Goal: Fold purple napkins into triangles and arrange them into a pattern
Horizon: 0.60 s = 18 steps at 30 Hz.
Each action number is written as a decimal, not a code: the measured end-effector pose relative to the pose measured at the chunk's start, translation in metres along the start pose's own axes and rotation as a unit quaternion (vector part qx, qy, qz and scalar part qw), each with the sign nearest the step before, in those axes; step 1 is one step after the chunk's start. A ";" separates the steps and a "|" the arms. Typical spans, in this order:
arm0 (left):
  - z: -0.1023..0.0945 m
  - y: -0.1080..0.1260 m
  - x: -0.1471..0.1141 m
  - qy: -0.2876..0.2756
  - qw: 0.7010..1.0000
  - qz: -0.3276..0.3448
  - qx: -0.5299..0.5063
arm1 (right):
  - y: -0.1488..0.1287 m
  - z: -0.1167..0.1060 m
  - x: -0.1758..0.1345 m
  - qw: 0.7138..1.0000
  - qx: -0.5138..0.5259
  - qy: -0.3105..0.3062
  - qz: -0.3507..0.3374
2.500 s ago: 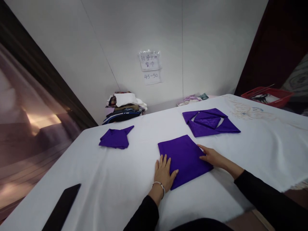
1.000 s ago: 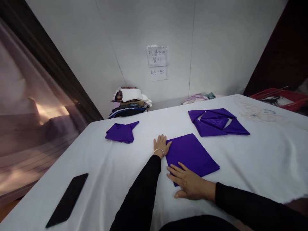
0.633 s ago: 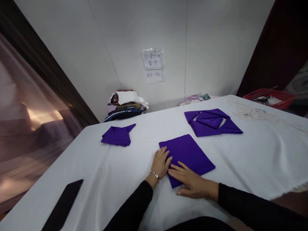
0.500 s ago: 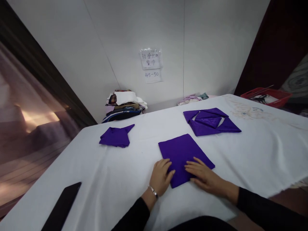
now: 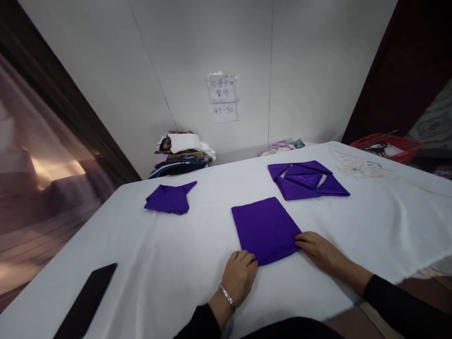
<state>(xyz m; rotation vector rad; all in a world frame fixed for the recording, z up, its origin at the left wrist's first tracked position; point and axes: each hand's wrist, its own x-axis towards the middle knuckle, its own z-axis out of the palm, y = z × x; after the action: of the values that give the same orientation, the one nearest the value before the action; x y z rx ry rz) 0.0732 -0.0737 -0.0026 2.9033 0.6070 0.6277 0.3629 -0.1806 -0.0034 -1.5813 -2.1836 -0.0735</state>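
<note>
A purple cloth napkin (image 5: 265,228), folded into a square, lies flat on the white tablecloth (image 5: 183,268) before me. My left hand (image 5: 240,273) pinches its near left corner, fingers curled over the edge. At the near right corner, my right hand (image 5: 319,252) has its thumb and fingertips closed on the cloth. Beyond my right hand lies another purple napkin (image 5: 303,181), folded with layered flaps and pale gaps. To the left rests a smaller folded purple napkin (image 5: 169,198) with a pointed tip.
A flat black object (image 5: 86,301) lies at the table's left front. Stacked clothes (image 5: 183,153) stand beyond the back edge, with more fabric (image 5: 280,147) to their right. A red basket (image 5: 388,145) is at the far right. A handwritten paper sign (image 5: 223,96) hangs on the wall.
Both hands lay spread on the napkin before. My left hand has moved to the near left corner and my right hand outward to the near right corner; both now grip the cloth.
</note>
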 end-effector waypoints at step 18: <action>0.000 0.019 0.021 -0.073 0.995 -0.020 0.063 | -0.018 -0.007 -0.002 1.000 -0.004 -0.010 -0.002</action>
<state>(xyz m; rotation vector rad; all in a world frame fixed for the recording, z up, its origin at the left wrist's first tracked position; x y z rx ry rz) 0.0972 -0.0827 0.0087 3.0096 0.7062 0.3825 0.3491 -0.1909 0.0060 -1.5875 -2.2054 -0.0672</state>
